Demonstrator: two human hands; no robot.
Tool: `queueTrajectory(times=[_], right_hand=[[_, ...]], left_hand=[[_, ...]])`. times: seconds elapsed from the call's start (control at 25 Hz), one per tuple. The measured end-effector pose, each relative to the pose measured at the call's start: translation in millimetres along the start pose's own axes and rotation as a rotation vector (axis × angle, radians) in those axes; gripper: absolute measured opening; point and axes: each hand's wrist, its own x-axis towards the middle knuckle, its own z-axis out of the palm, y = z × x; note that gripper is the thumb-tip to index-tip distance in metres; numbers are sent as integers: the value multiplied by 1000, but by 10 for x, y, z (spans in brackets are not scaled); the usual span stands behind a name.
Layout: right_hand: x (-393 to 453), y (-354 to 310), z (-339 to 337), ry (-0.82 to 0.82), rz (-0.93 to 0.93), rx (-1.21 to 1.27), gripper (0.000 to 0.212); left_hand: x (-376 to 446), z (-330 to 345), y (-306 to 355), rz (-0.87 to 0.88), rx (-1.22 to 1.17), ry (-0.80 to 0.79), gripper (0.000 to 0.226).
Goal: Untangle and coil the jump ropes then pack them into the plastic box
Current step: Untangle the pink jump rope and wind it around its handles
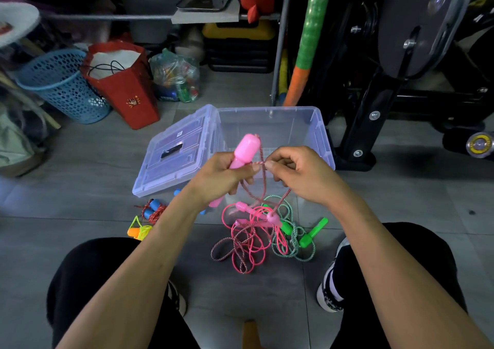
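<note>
From my head camera, looking down between my knees at the tiled floor (80,177): my left hand (222,176) is wrapped around a pink handle (244,150), which sticks up out of my fist, and my right hand (299,175) pinches the pink-and-white twisted cord (263,177) just beside that handle, thumb and forefinger closed on it. The cord drops from my fingers into the tangle (251,239) on the floor in front of me, where pink cords and a green rope (291,244) with bright green handles (310,235) lie looped through each other.

The plastic box (270,132) stands open just beyond my hands, nothing visible in it, with its lid (173,156) lying against its left side. Near the lid's front edge sit a blue-handled rope (152,211) and an orange-and-yellow one (139,229), both bunched up small.

I judge the cord is light, limp and a bit grippy from its twist, so it should snag on the other loops rather than slide free. The handle is hard and smooth, a good anchor to hold. I would feed the cord through my right fingers close to the handle and lift gently, because a hard tug could tighten the knot with the green rope.
</note>
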Motion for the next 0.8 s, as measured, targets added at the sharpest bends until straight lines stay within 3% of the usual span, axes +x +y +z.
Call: queueTrajectory(times=[0.12,0.24,0.32,0.4,0.52,0.8], right_hand=[[-23,22,-75,16,39,17,10],[-43,52,-173,60,44,-5,9],[-62,35,-186,50,35,-17,9],[-73,-4,-152,10,17,-32,9],[-74,-34,-85,-37,-15,-66,9],[-90,30,-204,44,29,-92,9]], left_hand=[[118,-171,-97,-25,-193,240,13],[170,-278,-187,-57,-129,390,5],[139,-215,-184,-22,-52,347,9],[71,-54,-120,36,-31,178,14],[1,139,-39,113,27,26,3],[168,-213,-220,4,17,383,10]])
